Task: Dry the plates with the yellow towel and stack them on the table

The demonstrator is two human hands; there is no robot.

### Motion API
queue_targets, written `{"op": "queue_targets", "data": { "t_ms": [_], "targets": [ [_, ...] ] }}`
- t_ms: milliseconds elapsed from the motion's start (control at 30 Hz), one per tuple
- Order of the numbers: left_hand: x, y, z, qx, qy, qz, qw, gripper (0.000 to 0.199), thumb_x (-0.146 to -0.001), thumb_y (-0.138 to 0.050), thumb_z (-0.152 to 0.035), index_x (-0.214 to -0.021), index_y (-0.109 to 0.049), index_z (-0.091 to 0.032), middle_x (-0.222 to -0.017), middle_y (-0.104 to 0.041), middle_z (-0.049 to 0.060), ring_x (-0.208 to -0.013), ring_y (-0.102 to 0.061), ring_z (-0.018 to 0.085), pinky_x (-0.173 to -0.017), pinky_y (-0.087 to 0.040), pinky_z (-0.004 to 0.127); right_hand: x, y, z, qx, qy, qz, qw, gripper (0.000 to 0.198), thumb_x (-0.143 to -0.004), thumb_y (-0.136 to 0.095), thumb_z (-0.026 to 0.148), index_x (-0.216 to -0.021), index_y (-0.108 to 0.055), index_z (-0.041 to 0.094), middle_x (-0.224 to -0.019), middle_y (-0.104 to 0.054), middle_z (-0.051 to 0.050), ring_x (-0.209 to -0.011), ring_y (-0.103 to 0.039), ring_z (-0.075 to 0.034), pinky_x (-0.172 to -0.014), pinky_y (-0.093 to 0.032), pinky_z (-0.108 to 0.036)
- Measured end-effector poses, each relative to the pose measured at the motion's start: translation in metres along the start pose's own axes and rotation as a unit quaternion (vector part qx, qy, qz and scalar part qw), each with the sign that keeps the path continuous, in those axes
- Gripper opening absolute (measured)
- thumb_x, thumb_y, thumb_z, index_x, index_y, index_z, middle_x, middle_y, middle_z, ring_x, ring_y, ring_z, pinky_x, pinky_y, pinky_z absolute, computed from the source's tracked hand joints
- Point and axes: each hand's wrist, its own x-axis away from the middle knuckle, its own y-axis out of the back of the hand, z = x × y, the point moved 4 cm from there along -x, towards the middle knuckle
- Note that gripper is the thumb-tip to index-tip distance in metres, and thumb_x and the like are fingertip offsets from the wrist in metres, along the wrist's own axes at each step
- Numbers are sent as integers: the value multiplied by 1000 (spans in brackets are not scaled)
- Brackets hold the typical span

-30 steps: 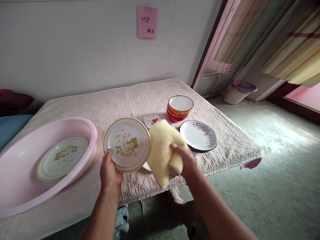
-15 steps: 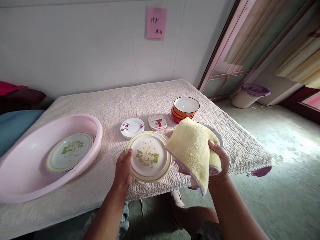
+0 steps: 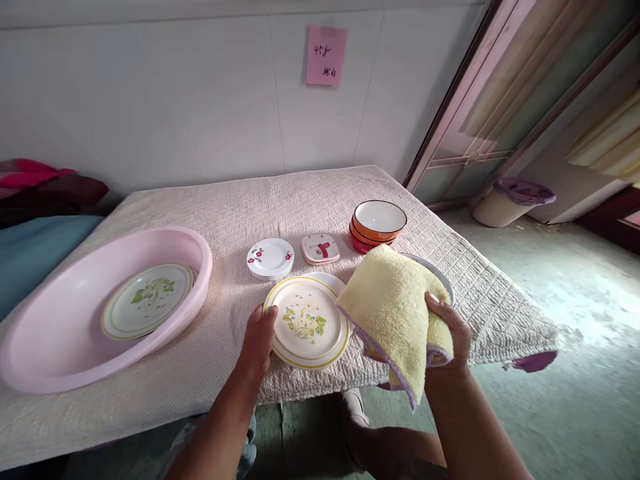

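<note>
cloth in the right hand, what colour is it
The cloth is pale yellow, best seen in the head view.

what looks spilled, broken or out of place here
Nothing looks spilled or broken; the held plate seems whole. One oddity: a mismatched purple piece pokes below the pale cover at right.

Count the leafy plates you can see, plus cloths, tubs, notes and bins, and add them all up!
Leafy plates showing: 2
Cloth: 1
Tub: 1
Note: 1
Bin: 1
Total: 6
</note>
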Motion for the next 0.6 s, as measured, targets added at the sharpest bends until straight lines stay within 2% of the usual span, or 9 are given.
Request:
{"op": "queue_targets", "data": {
  "t_ms": [100, 167, 233, 300, 400, 467, 600],
  "targets": [
    [-6, 6, -2, -45, -30, -5, 999, 29, -67, -72, -41, -79, -64, -15, -60, -60, 0, -60, -58, 19, -58, -43, 29, 0, 1, -2, -31, -31, -17, 999, 39, -75, -61, 49, -100, -70, 20, -83, -74, -11, -93, -69, -36, -84, -54, -51],
    [-9, 9, -9, -110, -70, -16, 991, 23, -70, -71, -38, -71, -63, -17, -57, -56, 0, -60, -55, 20, -58, -40, 29, 1, 2, -7, -57, -68, -33, 996, 36, -76, -61, 46, -99, -69, 20, -79, -74, -10, -88, -70, -35, -82, -55, -50],
    [-11, 11, -17, -198, -105, -23, 974, 20, -73, -67, -36, -64, -59, -19, -56, -54, 0, -60, -52, 20, -60, -36, 29, 1, 4, -13, -77, -104, -41, 991, 35, -75, -62, 45, -98, -69, 19, -74, -72, -10, -80, -71, -34, -77, -57, -48],
    [-13, 11, -21, -272, -120, -25, 954, 23, -76, -65, -34, -59, -55, -22, -55, -51, 0, -59, -50, 20, -61, -33, 30, 3, 3, -21, -77, -138, -23, 987, 37, -74, -65, 43, -99, -68, 17, -73, -72, -11, -72, -71, -32, -69, -57, -46],
    [-16, 12, -18, -321, -114, -19, 940, 27, -74, -68, -33, -55, -52, -23, -54, -48, -1, -56, -47, 20, -62, -29, 29, 8, -6, -38, -45, -173, 39, 983, 33, -74, -71, 36, -101, -66, 17, -76, -72, -9, -64, -69, -27, -60, -56, -38],
    [-18, 13, -14, -331, -113, -16, 937, 27, -73, -70, -33, -55, -53, -23, -54, -48, -1, -55, -46, 19, -61, -28, 28, 15, -20, -51, -23, -204, 107, 973, 31, -73, -74, 33, -99, -66, 18, -78, -71, -6, -65, -67, -24, -59, -54, -34],
    [-16, 10, -13, -361, -119, 8, 925, 25, -74, -68, -33, -58, -52, -23, -53, -49, 0, -55, -49, 19, -60, -30, 29, 38, -62, -73, 12, -264, 260, 929, 32, -73, -73, 38, -97, -66, 17, -82, -69, -4, -70, -64, -21, -60, -50, -29]
  ]
}}
